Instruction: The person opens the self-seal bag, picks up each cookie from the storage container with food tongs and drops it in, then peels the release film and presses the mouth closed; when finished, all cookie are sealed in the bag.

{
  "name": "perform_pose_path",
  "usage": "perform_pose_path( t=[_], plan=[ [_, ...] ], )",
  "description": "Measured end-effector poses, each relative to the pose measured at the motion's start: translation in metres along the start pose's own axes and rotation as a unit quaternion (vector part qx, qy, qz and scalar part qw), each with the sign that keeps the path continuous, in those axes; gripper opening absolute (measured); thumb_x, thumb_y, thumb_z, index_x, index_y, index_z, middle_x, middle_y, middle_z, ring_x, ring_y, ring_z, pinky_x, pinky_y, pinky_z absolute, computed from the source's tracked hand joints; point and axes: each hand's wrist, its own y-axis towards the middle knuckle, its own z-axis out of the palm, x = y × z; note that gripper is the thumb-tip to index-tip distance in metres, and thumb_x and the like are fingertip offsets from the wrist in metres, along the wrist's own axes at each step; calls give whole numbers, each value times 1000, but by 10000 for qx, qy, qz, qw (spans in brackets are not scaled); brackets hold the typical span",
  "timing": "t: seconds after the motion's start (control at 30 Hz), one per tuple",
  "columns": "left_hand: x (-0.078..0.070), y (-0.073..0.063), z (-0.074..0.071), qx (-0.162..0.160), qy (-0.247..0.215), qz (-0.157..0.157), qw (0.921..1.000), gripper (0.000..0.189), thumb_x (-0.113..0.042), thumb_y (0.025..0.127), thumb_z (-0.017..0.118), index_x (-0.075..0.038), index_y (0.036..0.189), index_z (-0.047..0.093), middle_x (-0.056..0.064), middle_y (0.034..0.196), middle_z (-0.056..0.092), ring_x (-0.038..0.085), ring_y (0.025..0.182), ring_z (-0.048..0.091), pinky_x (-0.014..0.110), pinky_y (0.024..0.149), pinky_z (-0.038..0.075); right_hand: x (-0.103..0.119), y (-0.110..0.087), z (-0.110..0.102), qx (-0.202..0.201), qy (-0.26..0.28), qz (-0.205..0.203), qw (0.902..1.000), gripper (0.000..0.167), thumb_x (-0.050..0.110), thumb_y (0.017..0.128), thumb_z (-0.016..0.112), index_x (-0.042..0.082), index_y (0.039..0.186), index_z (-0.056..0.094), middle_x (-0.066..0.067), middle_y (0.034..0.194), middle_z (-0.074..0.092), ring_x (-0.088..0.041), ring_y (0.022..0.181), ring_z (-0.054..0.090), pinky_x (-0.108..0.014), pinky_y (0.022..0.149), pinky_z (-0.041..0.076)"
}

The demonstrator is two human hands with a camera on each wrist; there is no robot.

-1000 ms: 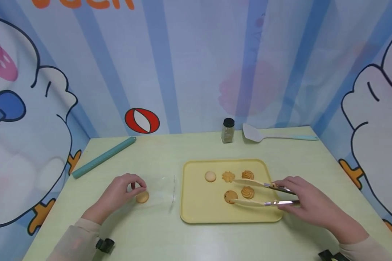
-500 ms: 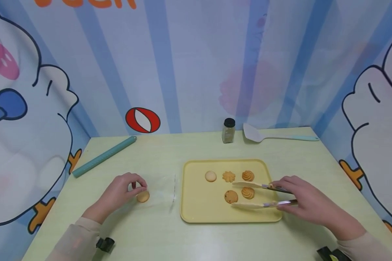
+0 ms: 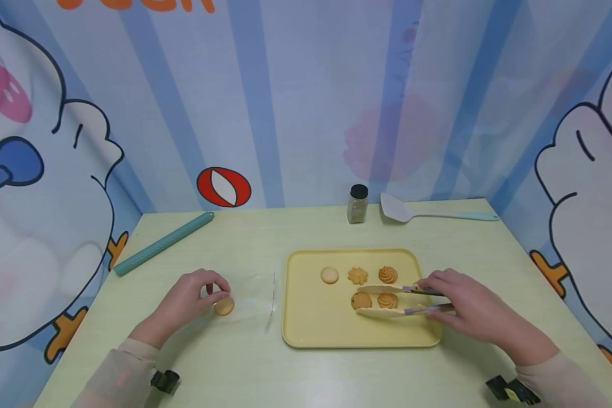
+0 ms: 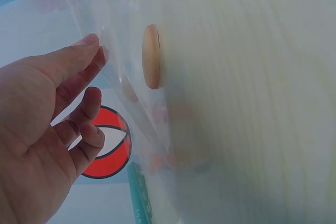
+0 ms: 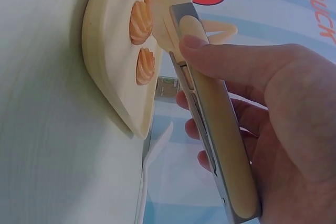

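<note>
My left hand pinches the edge of a clear plastic bag, thumb against fingertips. Inside the bag lies a round pale cookie. On the right, my right hand grips the handles of a pair of tongs, its thumb on one handle. The cream tips of the tongs spread over the yellow tray, one to each side of a speckled round cookie. A swirled cookie sits between the tong arms, nearer my hand. Whether the tips touch the speckled cookie, I cannot tell.
Behind the tongs on the tray are a plain round cookie, a flower-shaped cookie and another swirled cookie. A green rolling pin lies back left. A black-capped jar and a spatula are along the table's back edge.
My right hand has shifted left with the tongs, and their arms have drawn closer together around the speckled cookie. The left hand keeps its pinch on the bag.
</note>
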Motion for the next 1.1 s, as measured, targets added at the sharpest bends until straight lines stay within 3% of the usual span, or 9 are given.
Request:
perform_pose_path(
  t=[0.43,0.77,1.1],
  plan=[
    [-4,0,-2,51,9,-6,10000,11,-19,90,81,-26,95,75,-13,93,69,13,85,55,29,74,47,-3,10,0,66,-80,-105,9999,44,34,86,84,18,125,70,8,112,67,-12,101,62,-42,86,55],
    [-4,0,-2,27,14,-41,10000,10,-19,90,81,-24,97,75,-13,94,69,13,85,54,29,73,47,1,18,5,-252,-15,-426,9988,44,32,87,84,17,126,70,8,113,67,-10,100,60,-41,84,53],
    [-2,-1,-2,-22,-6,-16,10000,12,-18,90,82,-25,97,75,-13,94,68,13,85,54,28,72,47,17,44,11,-601,188,-897,9940,45,30,88,84,13,126,69,6,113,67,-11,100,60,-40,85,52]
  ],
)
